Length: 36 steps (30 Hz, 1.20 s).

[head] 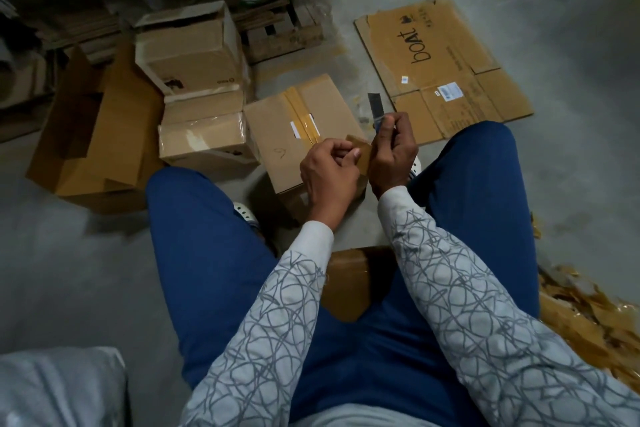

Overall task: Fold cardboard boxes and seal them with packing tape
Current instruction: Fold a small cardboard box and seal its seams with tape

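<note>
Head view: left hand [329, 168] pinches brown tape [364, 151] over taped, closed box [273, 130].

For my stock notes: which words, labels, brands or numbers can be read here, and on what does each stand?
"boAt": large dark lettering on the flat cardboard sheet.
White stickers on that sheet: too small to read.
Pen mark on the taped box: not legible.

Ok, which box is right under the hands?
The box with brown tape along its top, on the floor between the knees. The left hand and right hand overlap its near corner; the other folded boxes sit farther left.
</note>
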Each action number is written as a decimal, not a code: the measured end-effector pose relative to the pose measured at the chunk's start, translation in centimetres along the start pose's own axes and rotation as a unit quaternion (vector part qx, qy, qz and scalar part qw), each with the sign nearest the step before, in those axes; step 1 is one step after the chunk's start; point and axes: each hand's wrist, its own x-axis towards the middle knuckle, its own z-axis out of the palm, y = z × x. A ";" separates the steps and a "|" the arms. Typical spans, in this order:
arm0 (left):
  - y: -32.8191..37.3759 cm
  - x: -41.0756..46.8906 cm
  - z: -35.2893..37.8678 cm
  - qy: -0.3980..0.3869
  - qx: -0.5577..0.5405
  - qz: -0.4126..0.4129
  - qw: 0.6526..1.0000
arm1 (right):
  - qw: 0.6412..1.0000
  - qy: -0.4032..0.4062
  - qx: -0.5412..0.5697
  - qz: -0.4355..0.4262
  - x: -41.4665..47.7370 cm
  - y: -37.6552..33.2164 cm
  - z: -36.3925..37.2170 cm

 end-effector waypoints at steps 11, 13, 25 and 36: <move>0.7 -0.7 1.1 0.016 0.004 -0.041 0.999 | 0.998 0.011 -0.056 -0.016 -0.6 0.0 -0.8; 0.6 -0.9 1.5 0.021 0.012 -0.047 0.999 | 0.998 0.011 -0.067 -0.015 -0.7 -0.2 -0.7; 1.1 -0.4 2.1 0.014 -0.004 0.021 1.000 | 0.990 0.040 -0.134 -0.032 -0.4 -0.3 -0.3; 1.6 -0.1 2.8 0.002 0.012 0.053 0.999 | 0.990 0.073 -0.121 0.024 -0.4 0.2 -0.9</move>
